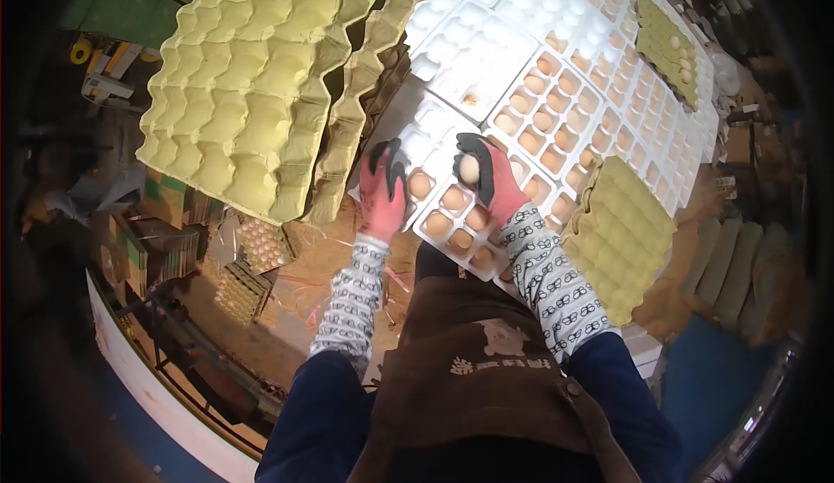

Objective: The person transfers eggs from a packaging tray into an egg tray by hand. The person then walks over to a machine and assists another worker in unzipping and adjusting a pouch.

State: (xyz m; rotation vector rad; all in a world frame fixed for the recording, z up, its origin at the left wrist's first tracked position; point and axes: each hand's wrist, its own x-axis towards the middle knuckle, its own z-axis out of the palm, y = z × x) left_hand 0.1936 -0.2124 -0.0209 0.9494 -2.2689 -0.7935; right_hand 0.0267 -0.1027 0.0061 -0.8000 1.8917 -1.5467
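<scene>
Both my hands wear pink gloves with black fingers. My right hand holds a pale egg between thumb and fingers, above the near white plastic tray. At the left edge of that tray is my left hand, its fingers curled; whether anything lies inside them is hidden. Brown eggs fill cells in the near part of the tray, and the cells farther up look empty. Beyond my right hand, another white tray holds several rows of brown eggs.
A stack of yellow-green pulp trays rises at the upper left. Another pulp tray lies right of my right forearm. A farther one carries several eggs. Down on the floor at left stand trays of eggs.
</scene>
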